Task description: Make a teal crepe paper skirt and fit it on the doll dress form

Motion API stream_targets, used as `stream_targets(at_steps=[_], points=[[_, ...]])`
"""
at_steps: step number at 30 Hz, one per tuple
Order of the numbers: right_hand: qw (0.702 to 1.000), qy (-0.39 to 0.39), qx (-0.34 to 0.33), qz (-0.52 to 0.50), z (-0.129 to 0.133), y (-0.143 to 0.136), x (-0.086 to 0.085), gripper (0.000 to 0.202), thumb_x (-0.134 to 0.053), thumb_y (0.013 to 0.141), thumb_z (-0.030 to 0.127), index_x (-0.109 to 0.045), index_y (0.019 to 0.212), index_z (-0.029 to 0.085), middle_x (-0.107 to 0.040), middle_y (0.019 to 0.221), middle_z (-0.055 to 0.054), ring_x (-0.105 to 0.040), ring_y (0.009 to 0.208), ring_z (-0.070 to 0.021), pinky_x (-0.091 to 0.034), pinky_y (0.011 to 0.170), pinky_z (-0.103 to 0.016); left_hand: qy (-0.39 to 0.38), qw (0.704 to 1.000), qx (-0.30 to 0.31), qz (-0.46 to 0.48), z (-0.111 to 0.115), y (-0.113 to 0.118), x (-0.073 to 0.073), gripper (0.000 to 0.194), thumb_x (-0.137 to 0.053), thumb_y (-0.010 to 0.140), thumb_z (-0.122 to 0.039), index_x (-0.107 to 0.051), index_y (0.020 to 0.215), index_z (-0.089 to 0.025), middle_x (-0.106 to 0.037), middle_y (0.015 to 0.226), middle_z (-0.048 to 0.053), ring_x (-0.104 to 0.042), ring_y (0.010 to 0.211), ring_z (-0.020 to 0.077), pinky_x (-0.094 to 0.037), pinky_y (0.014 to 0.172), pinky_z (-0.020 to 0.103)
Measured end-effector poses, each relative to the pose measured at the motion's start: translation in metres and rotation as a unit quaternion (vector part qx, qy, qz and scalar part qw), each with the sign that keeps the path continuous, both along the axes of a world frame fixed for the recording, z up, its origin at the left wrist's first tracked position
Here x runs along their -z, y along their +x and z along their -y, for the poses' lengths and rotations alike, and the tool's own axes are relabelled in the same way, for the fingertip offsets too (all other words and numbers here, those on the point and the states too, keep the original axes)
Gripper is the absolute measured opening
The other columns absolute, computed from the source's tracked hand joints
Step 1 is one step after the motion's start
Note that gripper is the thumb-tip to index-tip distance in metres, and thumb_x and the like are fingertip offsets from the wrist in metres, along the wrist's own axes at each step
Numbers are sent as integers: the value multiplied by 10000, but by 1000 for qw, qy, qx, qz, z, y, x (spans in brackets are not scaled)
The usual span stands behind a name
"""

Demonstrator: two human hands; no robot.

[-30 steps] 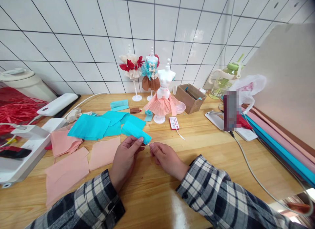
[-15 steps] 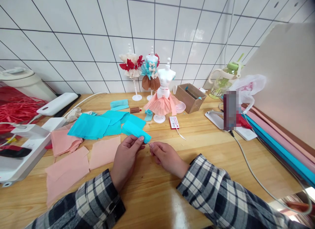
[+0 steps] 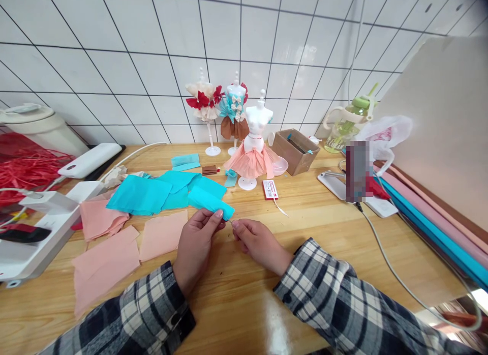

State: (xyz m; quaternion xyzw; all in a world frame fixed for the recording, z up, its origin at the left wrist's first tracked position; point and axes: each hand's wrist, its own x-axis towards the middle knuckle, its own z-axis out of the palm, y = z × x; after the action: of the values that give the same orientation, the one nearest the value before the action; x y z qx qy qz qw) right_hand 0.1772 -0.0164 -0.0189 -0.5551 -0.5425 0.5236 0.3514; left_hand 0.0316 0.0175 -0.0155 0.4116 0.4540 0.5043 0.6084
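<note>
Thin piece at right fingers too small to identify; container cut off left.

The turquoise sheet at the hands looks like matt, finely crinkled crepe paper, as do the pink sheets to their left. Beneath them, the desk is smooth, grained wood with a soft gloss. Beyond them, the nearest dress form looks like smooth white plastic, its gathered skirt matt and papery; the white wall tiles farther back are glazed and shiny.
</note>
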Motion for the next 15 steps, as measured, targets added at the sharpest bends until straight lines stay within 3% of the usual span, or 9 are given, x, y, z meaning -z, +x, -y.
stream_targets(at_steps=[15], points=[[1000, 3, -11, -10, -1, 0, 1, 419, -385, 946, 494, -427, 651, 200, -393, 498, 53, -371, 455, -93, -289, 453, -227, -1, 1000, 2, -4, 0, -1, 3, 286, -801, 671, -406, -692, 804, -177, -711, 812, 19, -629, 785, 158, -507, 750, 271]])
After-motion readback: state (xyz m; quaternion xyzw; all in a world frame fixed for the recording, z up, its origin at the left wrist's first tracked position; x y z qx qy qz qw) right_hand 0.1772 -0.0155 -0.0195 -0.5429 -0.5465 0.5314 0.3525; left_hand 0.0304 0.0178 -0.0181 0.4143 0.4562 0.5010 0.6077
